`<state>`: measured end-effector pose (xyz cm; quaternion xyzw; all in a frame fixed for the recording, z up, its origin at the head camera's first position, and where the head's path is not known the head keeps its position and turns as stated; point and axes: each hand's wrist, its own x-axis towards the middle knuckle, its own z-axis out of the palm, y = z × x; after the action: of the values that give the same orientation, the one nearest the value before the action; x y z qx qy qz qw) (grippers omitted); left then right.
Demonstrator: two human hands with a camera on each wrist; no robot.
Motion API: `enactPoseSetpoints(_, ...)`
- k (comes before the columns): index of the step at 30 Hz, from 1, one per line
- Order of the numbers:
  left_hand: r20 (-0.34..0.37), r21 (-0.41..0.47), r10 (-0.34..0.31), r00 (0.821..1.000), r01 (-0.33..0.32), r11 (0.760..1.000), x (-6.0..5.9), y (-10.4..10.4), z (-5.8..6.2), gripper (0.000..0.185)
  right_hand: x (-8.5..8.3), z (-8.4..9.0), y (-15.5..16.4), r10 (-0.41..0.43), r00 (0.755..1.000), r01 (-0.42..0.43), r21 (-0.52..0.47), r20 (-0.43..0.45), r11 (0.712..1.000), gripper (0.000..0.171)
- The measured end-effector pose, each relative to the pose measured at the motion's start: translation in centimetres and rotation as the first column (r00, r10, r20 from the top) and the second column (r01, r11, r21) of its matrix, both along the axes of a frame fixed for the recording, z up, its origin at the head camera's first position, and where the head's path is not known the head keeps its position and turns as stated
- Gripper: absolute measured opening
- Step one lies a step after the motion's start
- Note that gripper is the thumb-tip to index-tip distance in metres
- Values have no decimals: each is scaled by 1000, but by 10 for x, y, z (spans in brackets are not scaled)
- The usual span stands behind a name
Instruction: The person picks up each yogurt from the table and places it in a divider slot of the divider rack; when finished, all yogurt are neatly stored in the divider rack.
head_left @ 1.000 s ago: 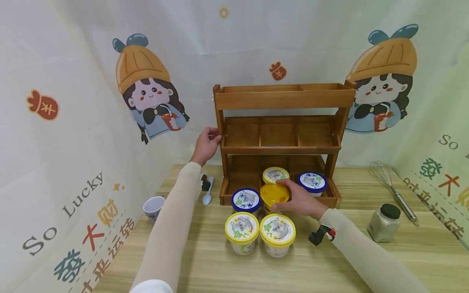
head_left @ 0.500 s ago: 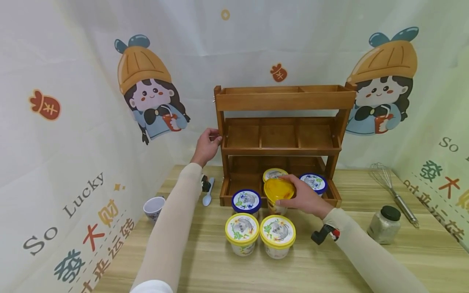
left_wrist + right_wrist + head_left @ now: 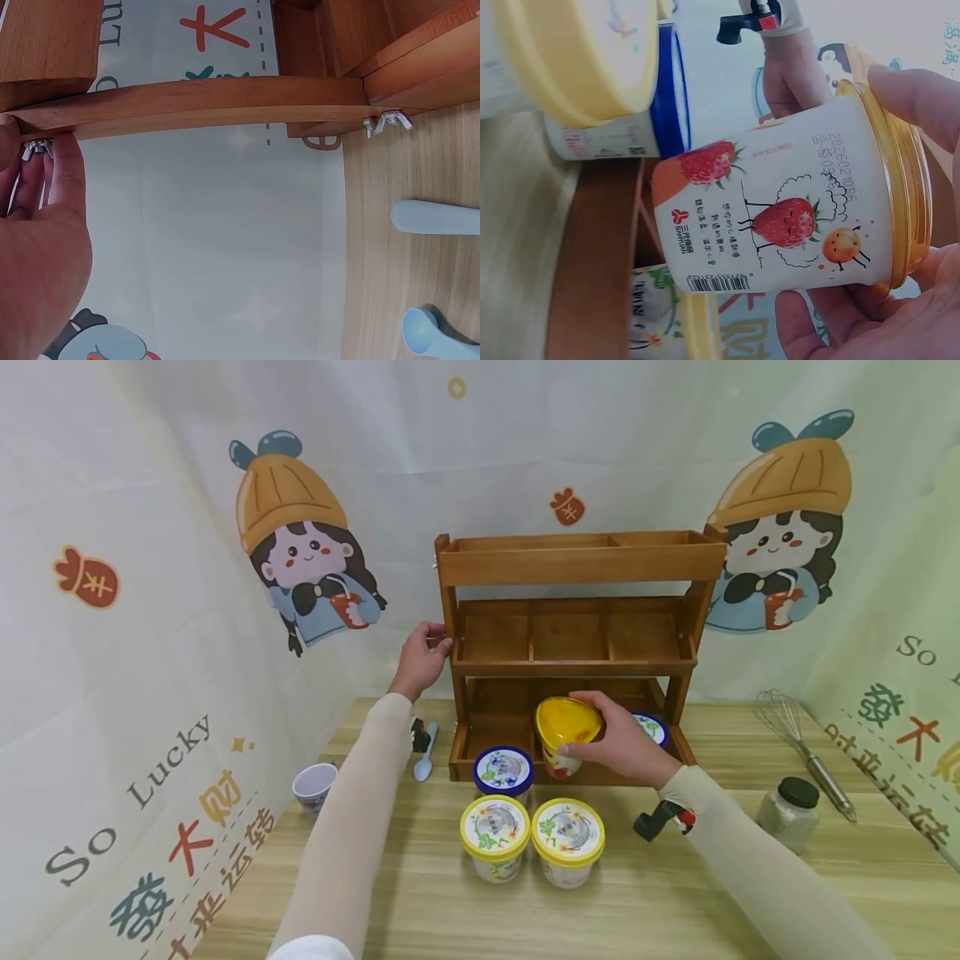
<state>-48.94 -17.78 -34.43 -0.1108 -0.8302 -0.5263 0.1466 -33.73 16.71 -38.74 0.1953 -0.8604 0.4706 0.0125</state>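
My right hand [image 3: 617, 745] grips a yogurt cup [image 3: 567, 727] by its clear yellow lid. Strawberries are printed on the cup's white side in the right wrist view. It hangs tilted over the front of the bottom tier of a wooden rack [image 3: 577, 667]. Behind it, hidden in the head view, a yellow-lidded cup [image 3: 656, 315] stands in that tier. A blue-lidded cup [image 3: 651, 729] sits in the right compartment, partly covered by my hand. My left hand [image 3: 422, 658] holds the rack's left post, its fingertips on either side of a wing nut [image 3: 37, 148].
In front of the rack stand a blue-lidded cup [image 3: 504, 770] and two yellow-lidded cups, left [image 3: 495, 837] and right [image 3: 567, 843]. A spoon [image 3: 425, 753] and a mug [image 3: 313, 785] lie left; a whisk [image 3: 810, 756] and a black-capped jar [image 3: 789, 814] are right.
The right hand has raised the yogurt cup and brought it over the bottom tier, covering the yellow-lidded cup there. The left hand has stayed at the post.
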Motion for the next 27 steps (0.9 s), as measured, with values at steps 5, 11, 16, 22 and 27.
enactPoseSetpoints(5, 3, -11, 1, 1000, -1, 1000, -1, -1, -1, 34, -7, 10, -7, -9, 1000, 8, -25, -28, 1000, 86)
enactPoseSetpoints(11, -10, -10, -4, 1000, 4, 1000, -1, -1, -1, 33, -15, 21, -17, -14, 999, 12, -54, -46, 998, 88)
enactPoseSetpoints(16, -16, -3, -6, 1000, 6, 1000, -3, 0, -2, 33, -23, 24, -27, -30, 999, 28, -54, -40, 998, 89)
enactPoseSetpoints(22, -17, 15, -21, 1000, 21, 1000, -3, -1, -3, 32, -34, 20, -41, -21, 998, 18, -41, -56, 999, 89)
enactPoseSetpoints(27, -18, 13, -27, 999, 27, 1000, -2, -1, -2, 33, -45, 15, -53, -26, 998, 24, -32, -58, 999, 90)
